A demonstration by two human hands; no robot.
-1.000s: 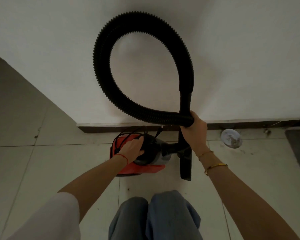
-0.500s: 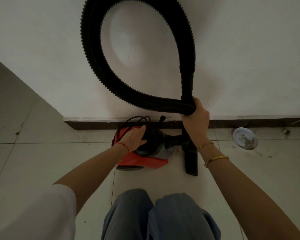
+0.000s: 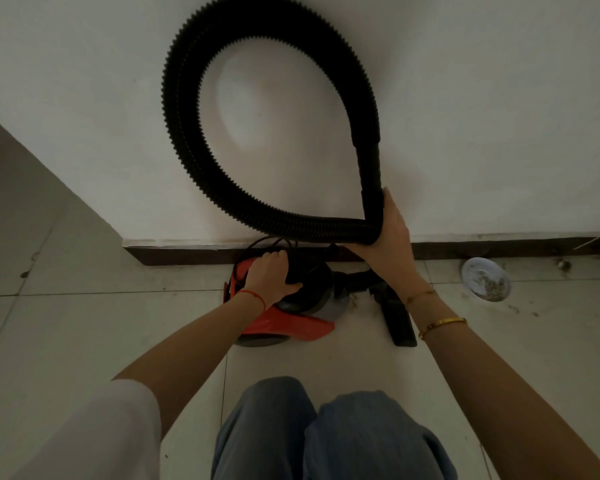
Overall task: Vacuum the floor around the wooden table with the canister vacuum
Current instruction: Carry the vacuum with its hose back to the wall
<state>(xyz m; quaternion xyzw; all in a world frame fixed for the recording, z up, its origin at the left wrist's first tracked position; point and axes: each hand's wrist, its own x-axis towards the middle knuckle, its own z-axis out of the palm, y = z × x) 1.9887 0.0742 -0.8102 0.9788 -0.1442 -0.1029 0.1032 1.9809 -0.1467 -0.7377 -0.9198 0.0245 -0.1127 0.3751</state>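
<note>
A small red and black canister vacuum (image 3: 291, 322) sits on the tiled floor against the wall's dark skirting. My left hand (image 3: 272, 275) grips the black top of the canister. Its ribbed black hose (image 3: 184, 140) rises in a big loop against the white wall and crosses itself at the bottom right. There my right hand (image 3: 388, 237) holds the crossed hose together. The black floor nozzle (image 3: 399, 320) lies on the tiles just right of the canister, partly behind my right wrist. No wooden table is in view.
A round floor drain (image 3: 485, 279) with debris in it sits to the right near the skirting (image 3: 187, 255). The white wall (image 3: 499, 116) ends at a corner on the left. My knees (image 3: 326, 431) are close below the vacuum. Bits of dirt dot the tiles.
The hose loop and my right hand have shifted slightly higher and to the right in view. My left hand stays on the canister top.
</note>
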